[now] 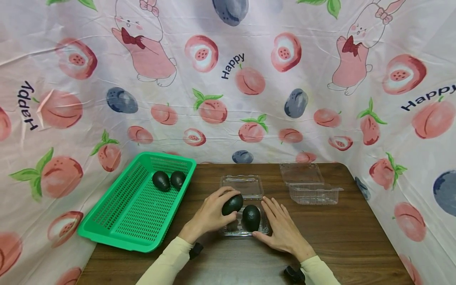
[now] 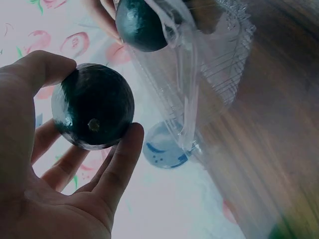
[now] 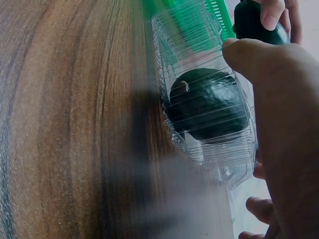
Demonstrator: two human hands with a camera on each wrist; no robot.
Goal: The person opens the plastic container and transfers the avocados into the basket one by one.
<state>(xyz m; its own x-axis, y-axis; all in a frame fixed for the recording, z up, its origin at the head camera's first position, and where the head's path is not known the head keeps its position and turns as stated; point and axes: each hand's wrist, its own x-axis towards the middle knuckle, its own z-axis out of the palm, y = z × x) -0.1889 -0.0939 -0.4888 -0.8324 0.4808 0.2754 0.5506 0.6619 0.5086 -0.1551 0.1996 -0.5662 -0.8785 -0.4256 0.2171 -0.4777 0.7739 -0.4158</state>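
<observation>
Fingers and thumb of my left hand (image 1: 211,211) grip a dark avocado (image 1: 232,204) over the left part of an unlidded clear plastic clamshell box (image 1: 264,230). The left wrist view shows the stem end of this held avocado (image 2: 93,107). Another avocado (image 1: 251,217) sits in the right part of the box and shows through its ribbed wall in the right wrist view. Along the box's right side lies my right hand (image 1: 283,229), fingers extended, touching it. Its thumb (image 3: 244,52) is at the front rim.
A green plastic basket (image 1: 117,239) with two avocados (image 1: 161,181) stands at the left. Behind the right hand is a second clear clamshell box (image 1: 313,195), lid raised. A fruit-print cloth (image 1: 221,130) hangs around the wooden table (image 1: 363,241).
</observation>
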